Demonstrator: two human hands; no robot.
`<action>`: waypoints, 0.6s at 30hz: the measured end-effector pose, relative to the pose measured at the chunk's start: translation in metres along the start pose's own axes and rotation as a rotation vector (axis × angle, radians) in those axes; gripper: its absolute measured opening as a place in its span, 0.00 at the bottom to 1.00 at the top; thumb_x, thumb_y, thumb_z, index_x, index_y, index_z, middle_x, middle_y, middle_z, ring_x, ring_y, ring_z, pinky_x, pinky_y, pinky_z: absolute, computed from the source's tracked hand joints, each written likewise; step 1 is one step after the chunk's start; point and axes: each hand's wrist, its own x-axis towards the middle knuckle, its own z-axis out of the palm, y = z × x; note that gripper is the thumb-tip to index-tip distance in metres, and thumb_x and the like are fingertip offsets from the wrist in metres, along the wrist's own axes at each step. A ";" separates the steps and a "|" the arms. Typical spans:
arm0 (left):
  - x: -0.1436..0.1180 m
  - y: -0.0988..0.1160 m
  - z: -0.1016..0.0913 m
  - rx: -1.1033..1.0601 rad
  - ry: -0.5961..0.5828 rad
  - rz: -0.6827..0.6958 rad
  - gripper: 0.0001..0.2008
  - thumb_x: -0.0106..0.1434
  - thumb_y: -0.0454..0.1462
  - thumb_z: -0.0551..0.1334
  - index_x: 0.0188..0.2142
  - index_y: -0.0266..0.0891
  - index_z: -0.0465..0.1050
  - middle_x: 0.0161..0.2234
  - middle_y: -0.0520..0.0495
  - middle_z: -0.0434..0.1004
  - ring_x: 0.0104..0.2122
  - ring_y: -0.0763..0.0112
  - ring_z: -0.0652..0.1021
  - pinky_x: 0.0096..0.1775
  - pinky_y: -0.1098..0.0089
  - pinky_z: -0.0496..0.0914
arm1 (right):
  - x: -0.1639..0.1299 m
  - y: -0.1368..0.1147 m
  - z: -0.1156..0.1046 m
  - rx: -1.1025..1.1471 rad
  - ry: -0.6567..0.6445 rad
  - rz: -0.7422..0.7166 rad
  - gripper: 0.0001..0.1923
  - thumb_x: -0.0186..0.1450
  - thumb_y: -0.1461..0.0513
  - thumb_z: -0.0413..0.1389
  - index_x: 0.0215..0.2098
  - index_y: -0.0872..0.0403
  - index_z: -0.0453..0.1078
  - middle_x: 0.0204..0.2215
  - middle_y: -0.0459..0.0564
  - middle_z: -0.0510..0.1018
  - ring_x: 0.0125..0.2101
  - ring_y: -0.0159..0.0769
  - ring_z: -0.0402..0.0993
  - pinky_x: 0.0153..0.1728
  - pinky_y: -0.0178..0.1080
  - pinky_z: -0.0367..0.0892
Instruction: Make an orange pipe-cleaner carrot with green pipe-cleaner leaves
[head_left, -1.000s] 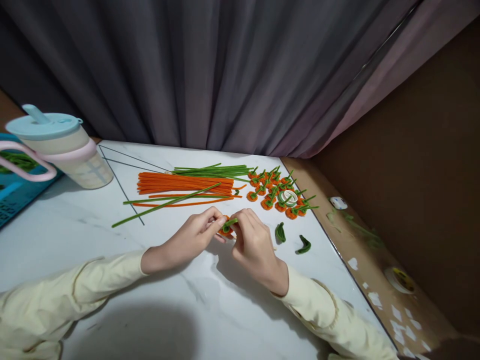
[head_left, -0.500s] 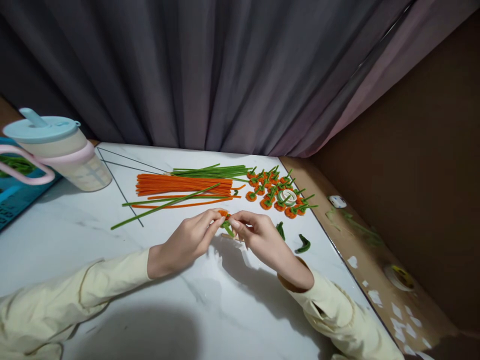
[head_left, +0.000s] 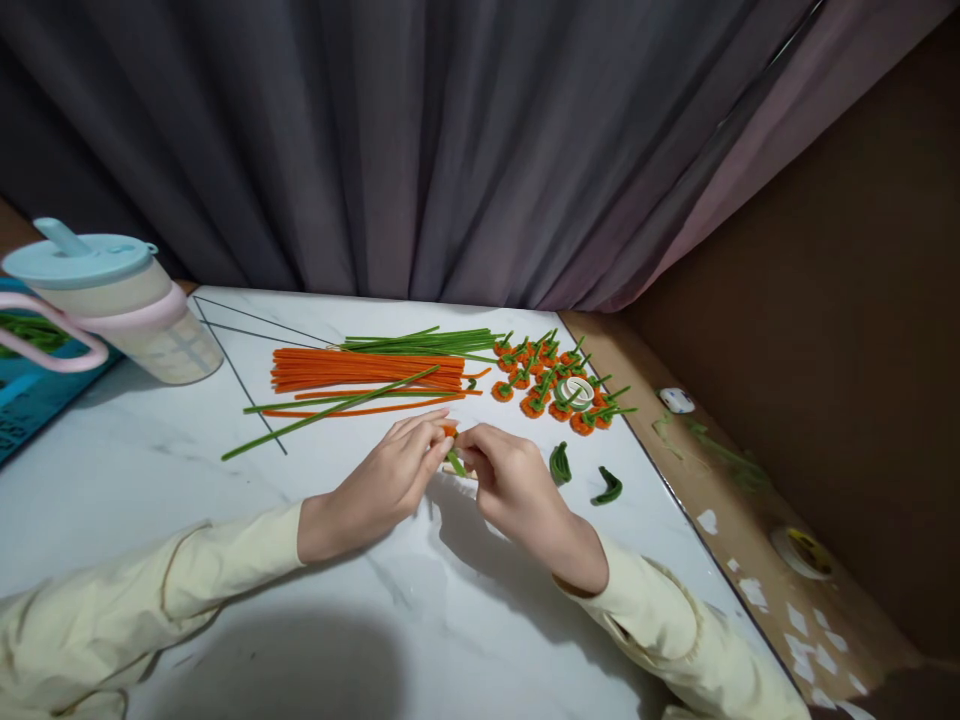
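Fuzzy, bendable orange-and-green pipe-cleaner piece (head_left: 451, 447): my left hand (head_left: 390, 478) and right hand (head_left: 508, 478) fingertips pinch it shut; I'd judge it featherlight.

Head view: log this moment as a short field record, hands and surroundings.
left hand: pinches a small orange-and-green pipe-cleaner piece
right hand: pinches the same piece from the other side
surface: white marble table
behind hands: orange stems, green stems, finished pieces
beside right hand: two bent green bits
far left: lidded cup
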 end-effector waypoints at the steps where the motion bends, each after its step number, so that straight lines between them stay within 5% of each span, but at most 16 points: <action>1: -0.001 0.000 0.001 0.023 0.013 0.013 0.09 0.69 0.33 0.46 0.41 0.38 0.63 0.43 0.41 0.73 0.55 0.62 0.68 0.53 0.58 0.66 | -0.001 0.000 0.001 -0.054 0.009 -0.020 0.12 0.48 0.73 0.43 0.28 0.54 0.60 0.22 0.46 0.67 0.21 0.31 0.60 0.24 0.31 0.54; 6: -0.004 -0.001 0.005 0.185 0.098 0.121 0.09 0.68 0.30 0.46 0.44 0.34 0.61 0.51 0.35 0.69 0.59 0.57 0.61 0.53 0.54 0.63 | -0.004 -0.007 0.004 -0.307 -0.049 -0.031 0.13 0.47 0.73 0.44 0.29 0.54 0.59 0.24 0.48 0.69 0.22 0.34 0.61 0.23 0.33 0.51; 11: -0.003 0.002 0.003 0.250 0.100 0.117 0.09 0.68 0.30 0.45 0.35 0.37 0.62 0.35 0.41 0.74 0.45 0.58 0.72 0.46 0.55 0.65 | -0.005 -0.012 0.005 -0.353 -0.065 0.020 0.14 0.45 0.72 0.45 0.30 0.54 0.60 0.24 0.48 0.70 0.23 0.34 0.62 0.23 0.33 0.49; 18: 0.004 0.008 -0.006 -0.274 -0.077 -0.292 0.11 0.68 0.41 0.47 0.31 0.40 0.59 0.26 0.50 0.70 0.27 0.68 0.74 0.30 0.68 0.67 | -0.001 -0.005 0.005 -0.121 -0.036 0.070 0.10 0.49 0.71 0.46 0.28 0.54 0.59 0.25 0.47 0.70 0.22 0.32 0.63 0.23 0.32 0.51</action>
